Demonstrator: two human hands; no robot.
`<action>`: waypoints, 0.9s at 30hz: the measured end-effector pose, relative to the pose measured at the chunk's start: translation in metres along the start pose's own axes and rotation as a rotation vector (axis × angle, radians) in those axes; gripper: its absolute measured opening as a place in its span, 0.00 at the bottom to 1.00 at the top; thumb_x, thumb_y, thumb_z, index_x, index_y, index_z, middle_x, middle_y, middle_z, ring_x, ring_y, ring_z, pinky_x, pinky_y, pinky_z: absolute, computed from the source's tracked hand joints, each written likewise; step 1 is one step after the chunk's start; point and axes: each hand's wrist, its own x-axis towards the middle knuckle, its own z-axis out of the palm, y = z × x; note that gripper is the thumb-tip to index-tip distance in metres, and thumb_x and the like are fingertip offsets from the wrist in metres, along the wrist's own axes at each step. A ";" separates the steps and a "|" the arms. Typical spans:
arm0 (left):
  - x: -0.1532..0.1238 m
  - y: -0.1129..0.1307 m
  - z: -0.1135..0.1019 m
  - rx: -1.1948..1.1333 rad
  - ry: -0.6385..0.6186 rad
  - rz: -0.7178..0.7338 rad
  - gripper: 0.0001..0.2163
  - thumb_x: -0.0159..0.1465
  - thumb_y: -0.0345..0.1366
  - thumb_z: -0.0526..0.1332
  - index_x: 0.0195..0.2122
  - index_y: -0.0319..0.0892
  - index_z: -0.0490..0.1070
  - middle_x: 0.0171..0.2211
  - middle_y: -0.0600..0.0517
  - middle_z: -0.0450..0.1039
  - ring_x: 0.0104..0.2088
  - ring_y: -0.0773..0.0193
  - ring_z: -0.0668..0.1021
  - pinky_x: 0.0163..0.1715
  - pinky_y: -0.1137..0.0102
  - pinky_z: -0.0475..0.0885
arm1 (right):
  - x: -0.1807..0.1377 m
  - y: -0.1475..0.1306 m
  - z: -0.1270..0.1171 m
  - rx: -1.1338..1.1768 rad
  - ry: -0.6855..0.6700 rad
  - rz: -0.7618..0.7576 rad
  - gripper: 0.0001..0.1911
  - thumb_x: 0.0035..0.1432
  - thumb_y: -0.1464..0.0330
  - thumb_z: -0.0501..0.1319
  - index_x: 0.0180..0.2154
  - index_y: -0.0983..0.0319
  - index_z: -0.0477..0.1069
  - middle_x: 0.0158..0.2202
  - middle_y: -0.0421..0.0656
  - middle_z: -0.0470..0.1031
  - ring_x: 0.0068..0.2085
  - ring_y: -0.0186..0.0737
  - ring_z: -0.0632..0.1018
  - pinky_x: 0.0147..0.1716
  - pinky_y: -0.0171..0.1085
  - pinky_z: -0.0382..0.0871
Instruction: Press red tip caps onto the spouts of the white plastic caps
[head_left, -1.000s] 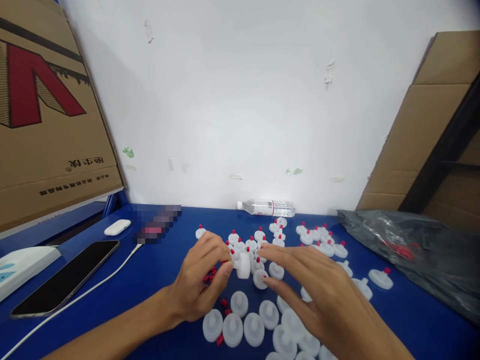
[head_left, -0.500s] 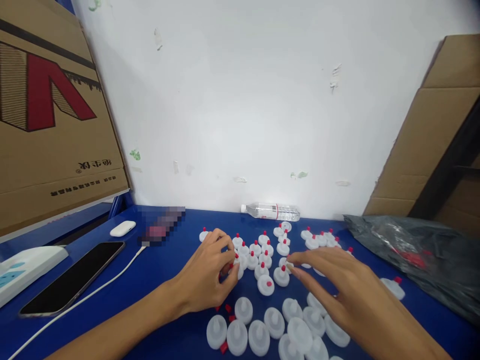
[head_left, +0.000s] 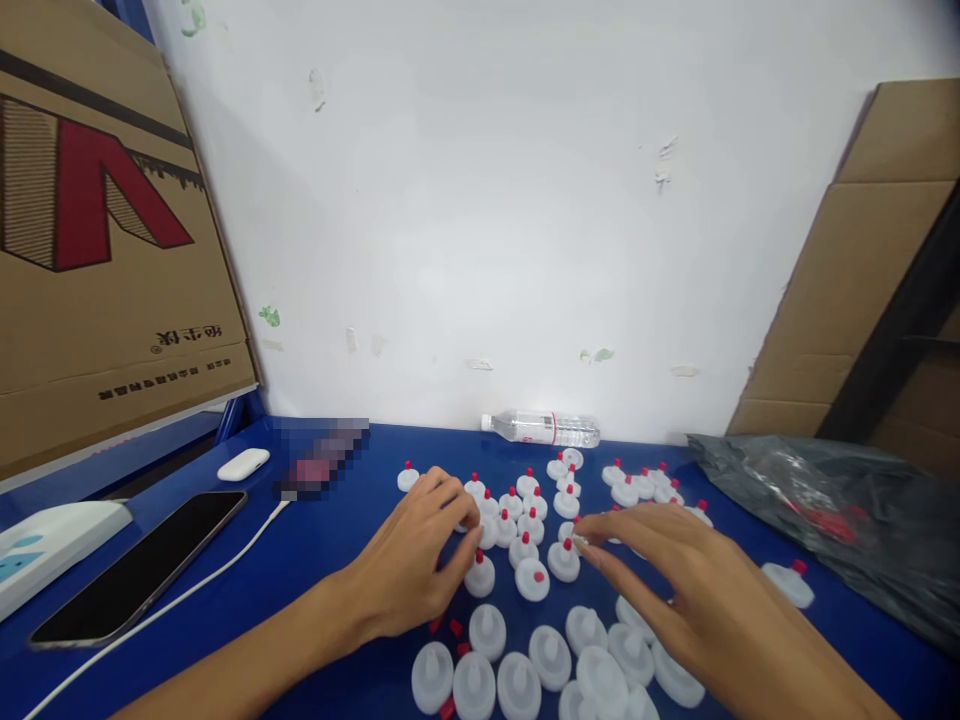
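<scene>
Discs with red caps (head_left: 506, 530) stood clustered on the blue table (head_left: 322, 545), mostly cap-up, in the area between and beyond the two hands. Left hand (head_left: 411, 560): fingers curled, thumb tip near the index fingertip, just above one front capped disc (head_left: 480, 578); whether anything was pinched could not be told. Right hand (head_left: 675, 580): fingers extended, thumb and index tips close together at the edge of another capped disc (largely covered by the fingertips); whether they gripped it could not be told.

Uncapped discs (head_left: 519, 686) lay nearer the wearer, between the forearms, several overlapping toward the right. Loose red caps (head_left: 456, 628) were scattered beside these, near the left hand. A further group of capped discs (head_left: 625, 490) stood beyond the right hand. Rear: clear bottle (head_left: 544, 428) on its side near the wall. Far right: dark plastic bag (head_left: 892, 560). Left: phone (head_left: 142, 565), white cable (head_left: 202, 566) alongside.
</scene>
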 end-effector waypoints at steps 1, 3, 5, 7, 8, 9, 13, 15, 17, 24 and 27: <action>0.001 -0.001 0.000 0.012 0.009 -0.016 0.07 0.75 0.30 0.53 0.43 0.42 0.71 0.42 0.47 0.75 0.43 0.56 0.72 0.45 0.58 0.72 | 0.000 0.000 0.000 -0.005 0.006 -0.004 0.15 0.78 0.63 0.53 0.47 0.52 0.79 0.41 0.40 0.86 0.40 0.44 0.87 0.37 0.41 0.81; 0.001 -0.004 0.001 0.042 0.020 -0.046 0.08 0.76 0.31 0.54 0.49 0.42 0.73 0.45 0.46 0.76 0.45 0.54 0.72 0.48 0.56 0.72 | 0.002 -0.001 -0.001 -0.011 0.012 -0.014 0.17 0.78 0.62 0.52 0.46 0.52 0.80 0.40 0.40 0.86 0.39 0.43 0.87 0.36 0.40 0.81; 0.002 -0.008 0.003 0.065 0.014 -0.064 0.08 0.76 0.33 0.58 0.51 0.42 0.74 0.46 0.45 0.77 0.47 0.53 0.72 0.49 0.55 0.72 | 0.003 -0.002 -0.003 -0.013 0.008 -0.015 0.18 0.79 0.61 0.51 0.45 0.52 0.80 0.40 0.40 0.86 0.39 0.43 0.87 0.37 0.40 0.81; 0.001 -0.011 0.006 0.072 -0.005 -0.067 0.06 0.76 0.34 0.60 0.48 0.43 0.77 0.44 0.47 0.79 0.45 0.53 0.73 0.48 0.56 0.72 | 0.004 -0.002 -0.004 -0.015 -0.004 -0.006 0.19 0.79 0.60 0.50 0.45 0.52 0.80 0.40 0.39 0.86 0.39 0.43 0.87 0.38 0.40 0.81; 0.001 -0.012 0.007 0.071 -0.014 -0.064 0.06 0.76 0.34 0.60 0.45 0.43 0.77 0.42 0.48 0.79 0.44 0.54 0.73 0.47 0.57 0.72 | 0.004 -0.002 -0.004 -0.017 -0.010 -0.002 0.19 0.79 0.60 0.50 0.45 0.52 0.80 0.40 0.39 0.86 0.40 0.43 0.87 0.39 0.40 0.81; 0.001 -0.013 0.007 0.068 -0.019 -0.061 0.06 0.76 0.33 0.60 0.44 0.43 0.77 0.41 0.49 0.80 0.44 0.54 0.73 0.46 0.58 0.72 | 0.004 -0.002 -0.004 -0.019 -0.011 -0.003 0.19 0.79 0.60 0.50 0.45 0.52 0.80 0.40 0.39 0.86 0.39 0.43 0.87 0.39 0.41 0.81; 0.002 -0.009 0.003 0.067 -0.002 -0.056 0.07 0.76 0.32 0.58 0.42 0.42 0.75 0.41 0.49 0.79 0.44 0.55 0.73 0.46 0.58 0.71 | 0.003 -0.003 -0.004 -0.023 -0.010 -0.013 0.19 0.79 0.60 0.50 0.44 0.53 0.79 0.39 0.39 0.86 0.39 0.43 0.87 0.39 0.41 0.81; 0.002 -0.007 0.001 0.072 -0.001 -0.048 0.08 0.75 0.32 0.57 0.40 0.42 0.74 0.40 0.48 0.78 0.44 0.54 0.72 0.47 0.57 0.70 | 0.003 -0.003 -0.004 -0.022 -0.008 -0.013 0.19 0.79 0.60 0.50 0.44 0.53 0.79 0.40 0.39 0.86 0.39 0.43 0.87 0.39 0.41 0.81; 0.003 -0.006 0.000 0.075 -0.018 -0.036 0.08 0.76 0.32 0.57 0.39 0.42 0.74 0.39 0.48 0.77 0.44 0.54 0.72 0.46 0.57 0.70 | 0.002 -0.004 -0.004 -0.027 -0.006 -0.016 0.18 0.79 0.60 0.50 0.44 0.53 0.79 0.40 0.39 0.86 0.39 0.42 0.87 0.39 0.41 0.81; 0.001 -0.014 0.006 0.102 -0.069 -0.031 0.08 0.78 0.34 0.57 0.44 0.43 0.77 0.42 0.48 0.79 0.46 0.54 0.73 0.48 0.57 0.70 | 0.006 -0.006 -0.005 -0.046 0.024 -0.047 0.20 0.79 0.62 0.49 0.42 0.53 0.79 0.38 0.39 0.86 0.37 0.42 0.87 0.38 0.41 0.81; 0.000 -0.015 0.007 0.119 -0.081 -0.040 0.09 0.78 0.35 0.57 0.45 0.43 0.77 0.42 0.48 0.79 0.46 0.53 0.73 0.48 0.57 0.71 | 0.007 -0.006 -0.006 -0.052 0.030 -0.047 0.21 0.79 0.62 0.48 0.42 0.53 0.79 0.37 0.38 0.86 0.35 0.42 0.87 0.36 0.40 0.81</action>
